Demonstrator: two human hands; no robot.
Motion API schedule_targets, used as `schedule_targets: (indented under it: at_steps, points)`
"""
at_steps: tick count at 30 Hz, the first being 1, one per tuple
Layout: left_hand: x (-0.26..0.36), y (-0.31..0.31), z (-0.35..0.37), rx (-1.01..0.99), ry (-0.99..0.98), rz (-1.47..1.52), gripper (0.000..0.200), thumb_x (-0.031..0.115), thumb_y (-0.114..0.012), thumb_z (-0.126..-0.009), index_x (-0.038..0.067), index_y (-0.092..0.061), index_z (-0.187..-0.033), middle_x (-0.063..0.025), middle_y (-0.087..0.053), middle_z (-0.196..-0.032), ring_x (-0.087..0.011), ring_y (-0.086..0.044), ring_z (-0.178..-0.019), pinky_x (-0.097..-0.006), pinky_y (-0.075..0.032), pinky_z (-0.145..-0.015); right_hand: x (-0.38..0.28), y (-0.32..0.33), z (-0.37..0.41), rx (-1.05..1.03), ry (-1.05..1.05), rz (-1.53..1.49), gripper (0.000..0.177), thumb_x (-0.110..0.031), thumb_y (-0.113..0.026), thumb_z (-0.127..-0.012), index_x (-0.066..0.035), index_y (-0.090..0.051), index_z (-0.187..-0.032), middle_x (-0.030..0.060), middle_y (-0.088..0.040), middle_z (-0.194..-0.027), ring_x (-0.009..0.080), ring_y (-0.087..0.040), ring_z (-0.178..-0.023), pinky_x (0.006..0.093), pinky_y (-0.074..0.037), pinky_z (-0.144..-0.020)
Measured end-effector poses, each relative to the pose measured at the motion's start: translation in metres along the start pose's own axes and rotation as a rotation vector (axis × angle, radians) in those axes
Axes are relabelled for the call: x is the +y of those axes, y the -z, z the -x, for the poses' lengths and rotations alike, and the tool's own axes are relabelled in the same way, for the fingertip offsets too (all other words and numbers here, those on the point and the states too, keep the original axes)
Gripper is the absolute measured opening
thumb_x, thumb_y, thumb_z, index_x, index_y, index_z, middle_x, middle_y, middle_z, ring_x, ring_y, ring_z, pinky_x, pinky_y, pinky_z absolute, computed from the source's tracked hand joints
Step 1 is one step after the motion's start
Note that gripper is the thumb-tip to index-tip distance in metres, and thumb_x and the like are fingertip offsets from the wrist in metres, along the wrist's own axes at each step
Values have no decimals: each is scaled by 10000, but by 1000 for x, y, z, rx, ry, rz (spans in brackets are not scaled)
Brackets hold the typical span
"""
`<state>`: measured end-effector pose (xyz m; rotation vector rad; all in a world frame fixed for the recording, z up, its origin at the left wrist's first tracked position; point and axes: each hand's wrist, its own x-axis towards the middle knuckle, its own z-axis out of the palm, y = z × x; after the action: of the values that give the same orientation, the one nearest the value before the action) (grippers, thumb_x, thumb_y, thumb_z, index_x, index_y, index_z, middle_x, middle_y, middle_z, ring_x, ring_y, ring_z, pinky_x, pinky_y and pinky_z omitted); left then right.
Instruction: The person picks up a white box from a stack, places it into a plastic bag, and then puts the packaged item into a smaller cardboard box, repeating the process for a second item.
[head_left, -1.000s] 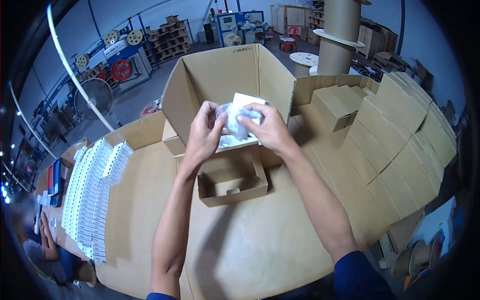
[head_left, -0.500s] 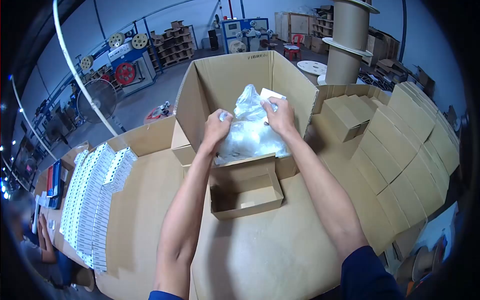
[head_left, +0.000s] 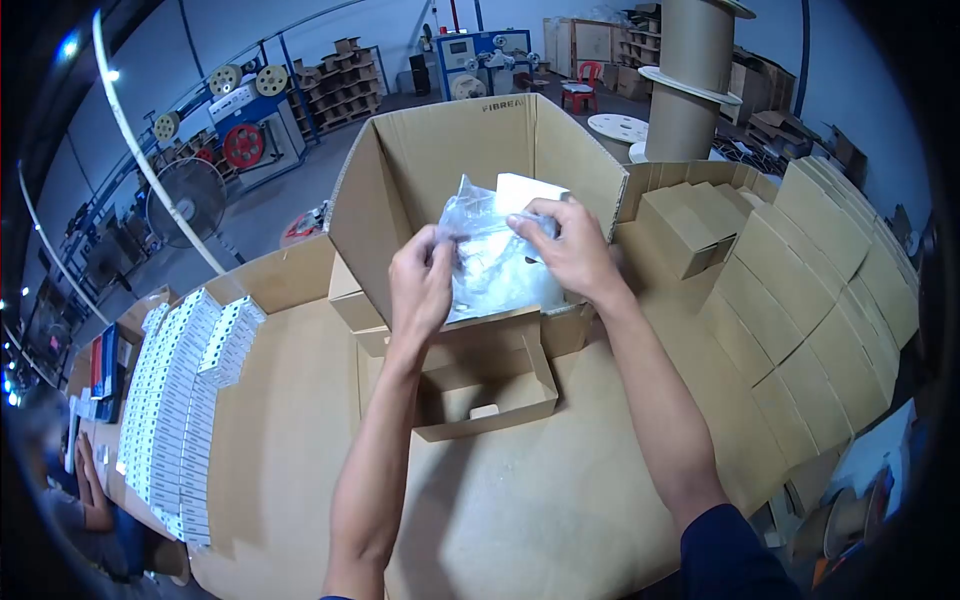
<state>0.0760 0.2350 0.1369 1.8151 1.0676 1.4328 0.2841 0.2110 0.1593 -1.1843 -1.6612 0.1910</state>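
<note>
The left hand [head_left: 420,280] is closed and pinches the left edge of a clear bag [head_left: 495,270]. The right hand [head_left: 570,250] is closed too and grips the bag's top right corner. The bag hangs between the two hands, just over the near edge of the big box [head_left: 440,170]. What is in the bag is too blurry to tell.

Half a second ago the bag was puffed up and the hands reached deeper into the big box. Now both hands sit a bit lower and closer to the body, and the bag looks flatter. One second ago the hands were close together with the bag bunched up small; now they are wider apart.

A white card [head_left: 525,190] pokes up right behind the bag, above the right hand. Just under the hands an open small box [head_left: 480,390] lies on the surface [head_left: 520,500], as it did before. A little white piece lies inside it.

Far left of the left hand are long rows of white packs [head_left: 180,400]. To the right of the right hand are stacks of flat boxes [head_left: 800,280]. A fan [head_left: 190,195] stands far off on the left.
</note>
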Motion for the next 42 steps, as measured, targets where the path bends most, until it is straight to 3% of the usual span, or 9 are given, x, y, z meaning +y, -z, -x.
schedule_targets:
  at_steps: [3, 4, 7, 10, 19, 24, 28, 32, 42]
  points:
    - [39, 9, 56, 24, 67, 327, 181, 117, -522, -1030, -2, -649, -982, 53, -540, -801, -30, -420, -695, -219, -341, -601, -24, 14, 21, 7, -100, -346, 375, -351, -724, -969, 22, -736, -936, 23, -629, -714, 81, -546, -655, 301, -454, -601]
    - [38, 11, 72, 64, 53, 307, 173, 91, -523, -1038, -26, -650, -1037, 4, -644, -861, -62, -569, -734, -246, -496, -660, -35, 17, 35, 18, -151, -366, 384, -356, -718, -974, 26, -732, -936, 17, -634, -719, 77, -546, -659, 296, -453, -602]
    - [56, 7, 133, 169, 101, 348, 93, 55, -558, -1027, -8, -593, -1085, -9, -646, -848, -49, -583, -746, -233, -499, -663, -71, 23, 92, 97, -221, -438, 437, -412, -711, -975, 22, -721, -927, -2, -657, -753, 52, -553, -669, 253, -453, -607]
    - [53, -6, 194, 235, 111, 433, 122, 16, -575, -1010, 11, -521, -1119, -35, -677, -920, -47, -612, -794, -203, -488, -683, -82, 12, 177, 53, -343, -576, 348, -302, -837, -878, 21, -709, -913, 52, -675, -874, 106, -601, -769, 293, -499, -663]
    - [81, 24, 300, 52, 456, 726, 358, -31, -697, -930, 39, -483, -1208, -118, -684, -1063, -162, -691, -935, -285, -563, -804, -137, 43, 316, -215, -402, -225, 239, -185, -738, -942, 46, -689, -975, 193, -612, -976, 252, -597, -844, 352, -495, -765]
    - [89, 56, 314, 245, 272, 938, 383, -76, -655, -916, 46, -468, -1227, -119, -503, -1208, -211, -597, -1021, -323, -516, -830, -133, 48, 363, -225, -559, -403, 218, -165, -727, -948, 43, -691, -999, 164, -592, -964, 238, -591, -839, 374, -495, -760]
    - [89, 67, 330, 109, 0, 393, 517, -35, -739, -812, 21, -505, -1270, -105, -534, -1226, -233, -580, -1104, -350, -490, -936, -134, 44, 383, -187, -478, -253, 203, -167, -736, -932, 22, -697, -997, 200, -591, -995, 295, -606, -846, 386, -501, -761]
    - [123, 61, 334, -33, -380, -403, 312, 44, -867, -728, 36, -674, -972, -107, -658, -982, -274, -645, -993, -380, -518, -837, -155, 46, 382, -184, -455, -152, 176, -153, -734, -913, 8, -696, -975, 230, -603, -1048, 359, -605, -874, 403, -504, -779]
    - [105, 52, 348, -434, 55, -200, 167, 61, -717, -924, -4, -590, -1011, -123, -663, -763, -272, -650, -682, -372, -533, -683, -162, 47, 395, -193, -320, 5, 156, -44, -744, -872, 43, -681, -986, 282, -528, -1328, 443, -604, -1155, 454, -506, -969]
